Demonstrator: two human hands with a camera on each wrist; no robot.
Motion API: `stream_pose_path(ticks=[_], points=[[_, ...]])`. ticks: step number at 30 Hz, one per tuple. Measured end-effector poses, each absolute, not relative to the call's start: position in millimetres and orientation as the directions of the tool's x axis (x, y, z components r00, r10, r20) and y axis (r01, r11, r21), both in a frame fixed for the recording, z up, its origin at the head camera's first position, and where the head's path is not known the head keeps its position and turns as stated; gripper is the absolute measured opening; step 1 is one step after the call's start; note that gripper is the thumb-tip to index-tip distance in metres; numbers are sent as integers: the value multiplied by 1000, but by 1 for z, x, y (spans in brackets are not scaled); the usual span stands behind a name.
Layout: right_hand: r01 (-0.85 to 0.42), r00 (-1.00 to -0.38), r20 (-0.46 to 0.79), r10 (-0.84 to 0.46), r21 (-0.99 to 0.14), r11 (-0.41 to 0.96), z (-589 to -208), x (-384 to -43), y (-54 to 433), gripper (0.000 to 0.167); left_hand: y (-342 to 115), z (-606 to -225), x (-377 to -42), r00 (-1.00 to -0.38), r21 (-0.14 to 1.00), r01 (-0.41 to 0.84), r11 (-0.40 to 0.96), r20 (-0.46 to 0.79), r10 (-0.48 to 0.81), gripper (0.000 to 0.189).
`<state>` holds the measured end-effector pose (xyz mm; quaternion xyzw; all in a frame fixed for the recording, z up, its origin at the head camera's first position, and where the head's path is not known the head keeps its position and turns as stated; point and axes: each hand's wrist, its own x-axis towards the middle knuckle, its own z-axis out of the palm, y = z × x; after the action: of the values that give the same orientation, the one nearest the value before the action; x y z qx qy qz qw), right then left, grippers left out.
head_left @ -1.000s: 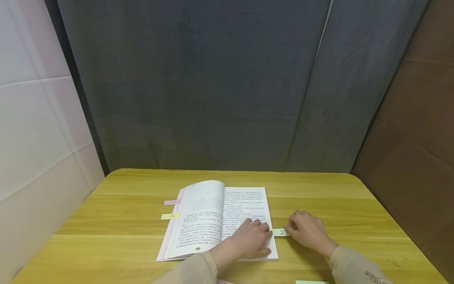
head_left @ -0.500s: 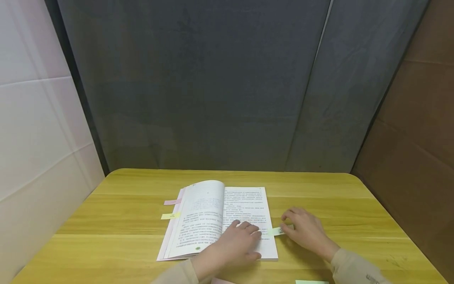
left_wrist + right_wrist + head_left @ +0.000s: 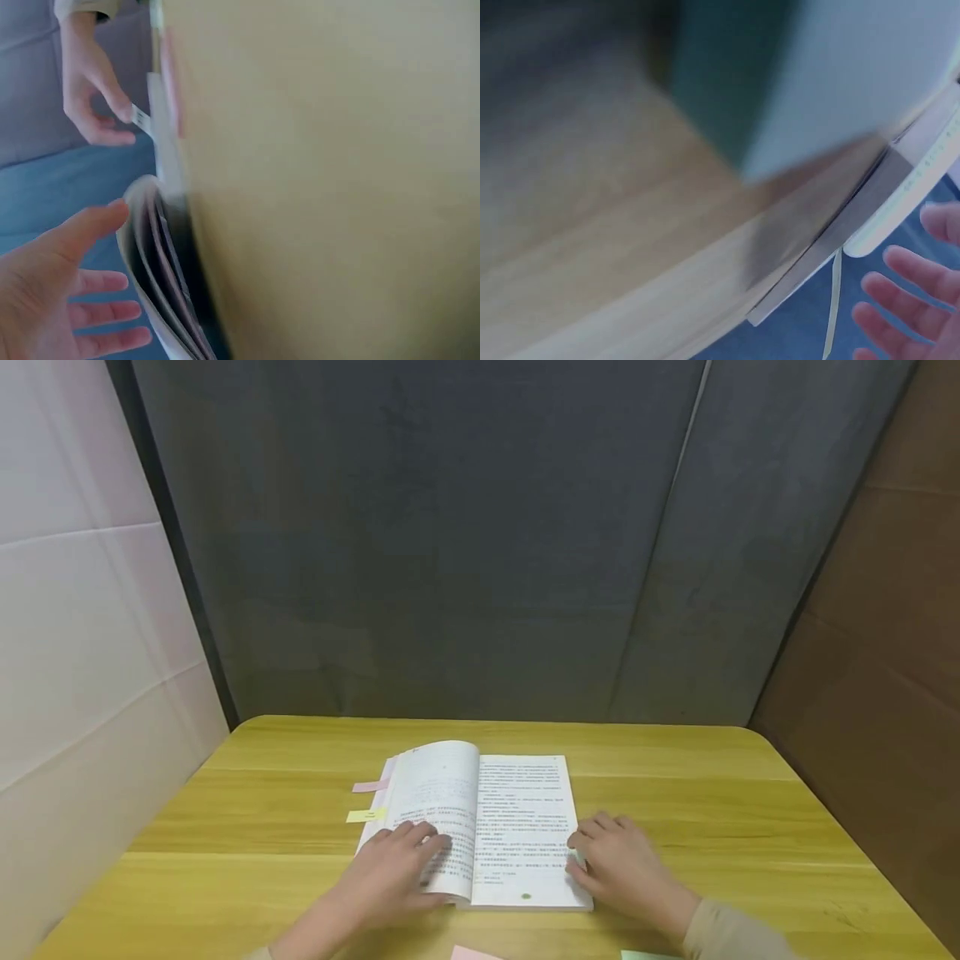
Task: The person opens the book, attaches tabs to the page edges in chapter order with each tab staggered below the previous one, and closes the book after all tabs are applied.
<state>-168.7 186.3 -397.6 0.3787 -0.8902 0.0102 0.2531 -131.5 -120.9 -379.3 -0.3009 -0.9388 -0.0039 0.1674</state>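
An open book [image 3: 525, 810] lies on the wooden table, its left pages curving up from the spine. My left hand [image 3: 397, 868] is over the lower left page with fingers spread. In the left wrist view its thumb [image 3: 101, 221] is beside the curved page stack. At the book's right edge is my right hand [image 3: 622, 868], fingers loosely bent. The left wrist view shows a small printed page tab [image 3: 141, 118] at that hand's fingertips, without a clear grip. In the right wrist view the right fingers [image 3: 907, 304] are apart.
A pink tab [image 3: 369, 787] and a yellow tab [image 3: 366, 816] stick out from the book's left side. At the table's near edge lie a pink paper piece [image 3: 474, 953] and a green one [image 3: 648, 955]. A dark curtain [image 3: 450, 543] hangs behind the table.
My left hand has moved from the right page to the left page. My right hand, which pinched the pale green tab beside the book, has shifted left to the page edge and loosened its fingers.
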Motion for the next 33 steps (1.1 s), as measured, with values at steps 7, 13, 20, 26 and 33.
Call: stream_pose_path(ticks=[7,13,20,26,33], points=[[-673,-644,335,-688,181,717,-403,-162,183,42,-142,-391,-125,-796,-112,537,836,260,546,73],[-674,-666,286,-689,163,720,-405,-161,184,50,-145,-397,-124,-749,-204,548,811,311,584,60],[-679,-660,297,-690,157,717,-406,-161,183,47,-152,-395,-117,-647,-268,567,779,441,623,39],[-676,-662,295,-689,160,719,-406,-161,183,46,-156,-380,-119,-461,-309,634,709,585,667,13],[-677,-665,288,-690,160,719,-405,-160,183,45,-138,-355,-127,-299,-342,679,650,679,670,24]])
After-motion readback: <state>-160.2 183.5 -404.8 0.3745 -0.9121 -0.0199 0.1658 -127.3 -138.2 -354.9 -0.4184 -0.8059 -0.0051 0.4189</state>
